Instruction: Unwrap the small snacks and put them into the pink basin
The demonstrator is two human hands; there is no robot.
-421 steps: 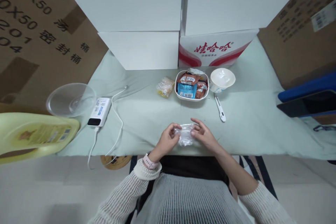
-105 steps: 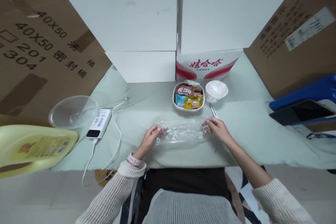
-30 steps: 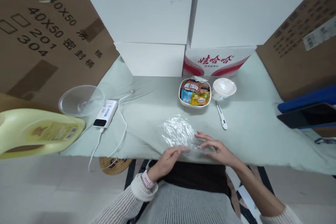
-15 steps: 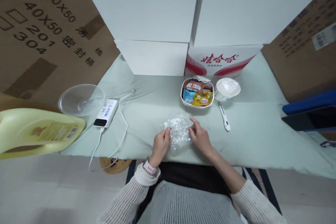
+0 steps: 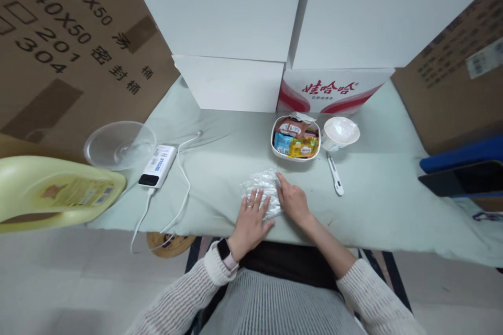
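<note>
A crinkled piece of clear plastic film (image 5: pixel 257 180) lies on the cloth-covered table near its front edge. My left hand (image 5: pixel 251 220) rests on its lower left part, palm down with the fingers spread. At the film's right edge is my right hand (image 5: pixel 294 201), its index finger stretched along the plastic and the other fingers bent and partly hidden. Beyond the film stands a white bowl (image 5: pixel 294 159) of small wrapped snack packets (image 5: pixel 291 141). A white paper cup (image 5: pixel 338 141) with clear plastic in it touches or nearly touches the bowl. Below the cup lies a white utility knife (image 5: pixel 335 172).
To the left are a clear plastic bowl (image 5: pixel 118 146), a white power bank (image 5: pixel 158 166) with a white cable (image 5: pixel 184 193), and a yellow jug (image 5: pixel 58 193) on its side. White boxes (image 5: pixel 236 84) and brown cartons (image 5: pixel 78 89) wall the table. A dark phone (image 5: pixel 463 179) stands at right.
My left hand has gone from pinching the film to lying flat on it. My right index finger has straightened along its edge. The film looks flatter.
</note>
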